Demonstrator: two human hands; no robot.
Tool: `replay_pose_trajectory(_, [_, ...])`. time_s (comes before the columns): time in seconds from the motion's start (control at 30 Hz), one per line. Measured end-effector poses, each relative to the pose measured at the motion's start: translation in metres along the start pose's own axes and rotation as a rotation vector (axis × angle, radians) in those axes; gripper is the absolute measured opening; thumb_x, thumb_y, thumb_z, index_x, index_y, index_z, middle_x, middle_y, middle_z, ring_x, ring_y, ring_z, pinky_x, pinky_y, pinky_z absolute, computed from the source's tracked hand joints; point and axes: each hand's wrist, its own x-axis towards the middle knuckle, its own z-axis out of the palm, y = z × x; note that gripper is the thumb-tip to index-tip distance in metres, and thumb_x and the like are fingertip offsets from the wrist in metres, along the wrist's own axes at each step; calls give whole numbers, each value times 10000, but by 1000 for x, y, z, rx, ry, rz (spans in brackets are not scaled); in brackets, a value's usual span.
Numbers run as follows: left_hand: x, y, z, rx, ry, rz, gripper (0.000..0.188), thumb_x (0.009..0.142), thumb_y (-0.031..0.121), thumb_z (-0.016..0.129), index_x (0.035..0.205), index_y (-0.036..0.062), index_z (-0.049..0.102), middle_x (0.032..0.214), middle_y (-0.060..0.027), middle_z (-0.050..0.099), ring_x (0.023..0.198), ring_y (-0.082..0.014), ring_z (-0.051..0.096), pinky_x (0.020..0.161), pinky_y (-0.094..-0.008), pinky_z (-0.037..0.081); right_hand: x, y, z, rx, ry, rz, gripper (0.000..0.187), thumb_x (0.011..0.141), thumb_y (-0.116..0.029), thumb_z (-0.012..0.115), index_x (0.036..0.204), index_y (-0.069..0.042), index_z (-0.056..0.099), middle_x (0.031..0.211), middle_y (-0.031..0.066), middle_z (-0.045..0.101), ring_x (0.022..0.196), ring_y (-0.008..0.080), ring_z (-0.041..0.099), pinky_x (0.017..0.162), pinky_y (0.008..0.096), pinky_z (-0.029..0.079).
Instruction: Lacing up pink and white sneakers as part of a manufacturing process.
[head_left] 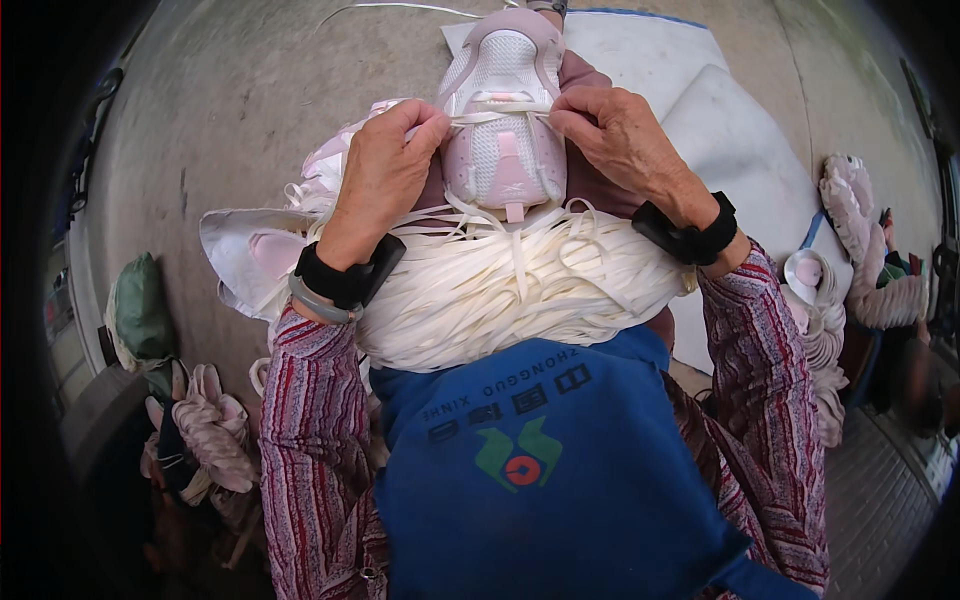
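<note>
A pink and white mesh shoe upper lies over my knees, with a pale flat shoelace running across its lacing area. My left hand pinches the lace at the upper's left edge. On the opposite edge, my right hand is closed, thumb against index finger, on the lace's other side. Between my forearms, a thick bundle of loose cream laces rests on my lap above a blue apron. The fingertips partly hide the lace's ends.
Left of the bundle sits a white bag or cloth near more pink pieces. A white sheet covers the ground at right. Stacked pink uppers lie at far left and far right. A green sack stands at left.
</note>
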Motion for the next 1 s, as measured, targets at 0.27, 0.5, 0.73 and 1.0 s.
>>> replay_pose_trajectory(0.27, [6,4,0,49,34,27,265,940,219,580,962,-36,648,773,15,601,737,-62,506,682,-214,434,3,-9,-6,-103,-87,-21,177,860,-145,584,892,15,653,737,168,629,671,267,595,647,340,477])
replay_pose_trajectory(0.5, [7,3,-1,90,54,69,233,886,211,552,909,3,654,714,-92,630,662,-172,588,649,-301,472,9,-7,-8,-209,-80,-92,191,854,-156,580,885,17,654,755,177,638,690,295,610,665,358,485])
replay_pose_trajectory(0.73, [12,0,-6,6,-65,-24,210,934,181,570,939,-24,619,764,44,550,717,-49,460,643,-203,406,11,-10,-9,-170,-142,-55,188,860,-146,573,890,18,659,769,182,643,692,303,615,671,356,492])
replay_pose_trajectory(1.0, [13,5,-3,157,9,169,176,906,155,572,933,-15,608,811,-33,582,730,-121,527,669,-259,432,19,-9,-3,-158,-46,-135,213,852,-145,518,753,9,627,706,213,618,674,372,617,664,431,498])
